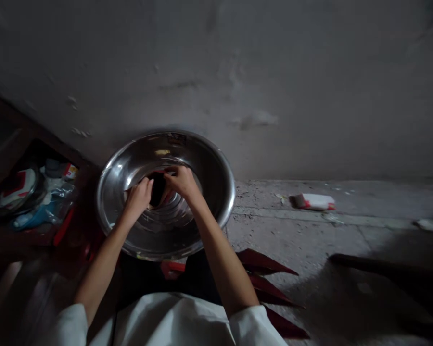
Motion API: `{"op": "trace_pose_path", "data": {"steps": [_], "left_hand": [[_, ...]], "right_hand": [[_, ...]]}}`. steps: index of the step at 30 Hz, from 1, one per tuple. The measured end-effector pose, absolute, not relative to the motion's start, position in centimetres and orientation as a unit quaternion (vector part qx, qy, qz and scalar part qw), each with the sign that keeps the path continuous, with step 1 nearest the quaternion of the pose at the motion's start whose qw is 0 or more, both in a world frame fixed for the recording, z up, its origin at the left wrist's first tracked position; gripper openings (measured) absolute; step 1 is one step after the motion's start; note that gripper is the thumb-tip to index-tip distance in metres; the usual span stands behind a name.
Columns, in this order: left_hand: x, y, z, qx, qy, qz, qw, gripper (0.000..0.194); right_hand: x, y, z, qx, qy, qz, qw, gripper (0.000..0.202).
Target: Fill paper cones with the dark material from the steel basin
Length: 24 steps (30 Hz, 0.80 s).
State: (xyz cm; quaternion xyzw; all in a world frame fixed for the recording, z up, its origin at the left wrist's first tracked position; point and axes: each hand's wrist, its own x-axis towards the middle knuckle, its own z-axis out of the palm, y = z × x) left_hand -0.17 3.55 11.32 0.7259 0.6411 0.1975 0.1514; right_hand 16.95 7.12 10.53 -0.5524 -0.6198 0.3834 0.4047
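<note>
A large, shiny metal basin (222,168) stands in front of me against the wall. Both my hands reach down into it. Between them is a dark, flat-looking piece (158,191) with some red and brown at its edges; its kind cannot be made out in the dim light. My left hand (139,198) has its fingers closed on the left side of this piece. From the right, my right hand (182,181) pinches its upper right edge. The fingertips of both hands are partly hidden.
Several dark red pointed pieces (269,262) lie right of my lap. A white and red box (314,202) rests on the dirty floor by the grey wall (310,96). At left sit plastic bags (59,192) and household items. A dark bar-shaped thing (368,263) lies at lower right.
</note>
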Motion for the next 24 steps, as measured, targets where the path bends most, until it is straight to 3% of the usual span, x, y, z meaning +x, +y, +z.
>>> {"op": "trace_pose_path", "data": {"steps": [5,13,16,24], "left_hand": [[0.2,6.2,11.2,0.760,0.638,0.073,0.101,0.025],[0.3,11.4,12.5,0.738,0.653,0.116,0.126,0.027],[-0.2,12.8,12.8,0.722,0.636,0.186,0.196,0.026],[-2.0,13.6,13.3,0.638,0.546,0.351,0.415,0.019]], "right_hand": [[16.1,6.8,10.3,-0.581,-0.598,0.351,0.425,0.027],[13.8,7.0,7.9,-0.488,-0.590,0.280,0.580,0.052],[13.4,6.8,8.3,-0.455,-0.603,0.234,0.613,0.045],[12.8,6.4,8.0,-0.479,-0.591,0.239,0.604,0.038]]}}
